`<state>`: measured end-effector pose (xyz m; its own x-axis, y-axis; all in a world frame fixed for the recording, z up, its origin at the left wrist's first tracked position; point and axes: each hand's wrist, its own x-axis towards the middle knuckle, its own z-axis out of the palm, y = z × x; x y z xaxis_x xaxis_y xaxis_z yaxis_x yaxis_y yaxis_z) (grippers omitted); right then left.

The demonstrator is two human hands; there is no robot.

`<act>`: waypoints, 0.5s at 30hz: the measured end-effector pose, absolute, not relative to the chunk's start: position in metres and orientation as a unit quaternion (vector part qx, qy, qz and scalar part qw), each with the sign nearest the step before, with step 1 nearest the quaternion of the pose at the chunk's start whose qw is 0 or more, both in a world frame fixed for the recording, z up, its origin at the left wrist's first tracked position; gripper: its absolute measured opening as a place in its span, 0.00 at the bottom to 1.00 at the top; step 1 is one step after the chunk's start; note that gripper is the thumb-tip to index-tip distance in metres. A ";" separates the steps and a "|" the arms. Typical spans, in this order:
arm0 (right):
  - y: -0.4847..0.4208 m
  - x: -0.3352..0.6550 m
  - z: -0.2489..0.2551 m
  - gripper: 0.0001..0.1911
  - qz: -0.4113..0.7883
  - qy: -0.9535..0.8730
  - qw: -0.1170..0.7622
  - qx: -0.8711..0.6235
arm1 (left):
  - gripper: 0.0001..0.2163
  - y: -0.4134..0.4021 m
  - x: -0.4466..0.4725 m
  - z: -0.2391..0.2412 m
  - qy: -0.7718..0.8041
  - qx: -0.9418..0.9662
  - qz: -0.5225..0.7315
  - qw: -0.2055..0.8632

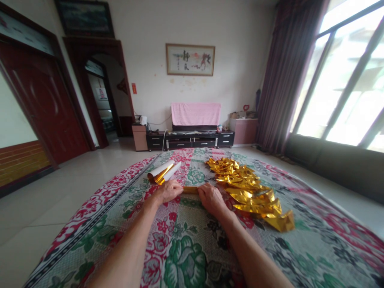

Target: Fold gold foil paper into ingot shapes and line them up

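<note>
Between my two hands a narrow folded strip of gold foil paper (pixel 191 190) lies level, just over the tablecloth. My left hand (pixel 170 191) is closed on its left end, and my right hand (pixel 211 196) is closed on its right end. Beyond my left hand rest curled sheets of gold foil paper (pixel 164 173) with white backs. To the right of my right hand spreads a long pile of folded gold foil pieces (pixel 252 188), pointed and boat-like. The ends of the strip are hidden inside my fingers.
A flowered cloth (pixel 186 256) in green, red and grey covers the round table. Past its far edge stands a low black cabinet (pixel 192 142), with a pink cloth (pixel 196 114) draped over something above it. A curtained window (pixel 345 76) is at the right, a red door (pixel 42 92) at the left.
</note>
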<state>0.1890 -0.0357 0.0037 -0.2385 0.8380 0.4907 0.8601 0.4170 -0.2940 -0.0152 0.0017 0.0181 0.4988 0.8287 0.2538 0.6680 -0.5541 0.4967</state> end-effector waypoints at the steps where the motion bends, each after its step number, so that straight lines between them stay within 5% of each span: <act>1: -0.035 0.189 0.003 0.14 -0.019 -0.783 0.302 -0.543 | 0.15 0.001 -0.014 0.019 0.449 0.846 0.238 0.162; 15: -0.031 0.184 0.004 0.14 0.012 -0.738 0.306 -0.602 | 0.14 0.009 -0.008 0.004 0.512 0.798 0.286 0.140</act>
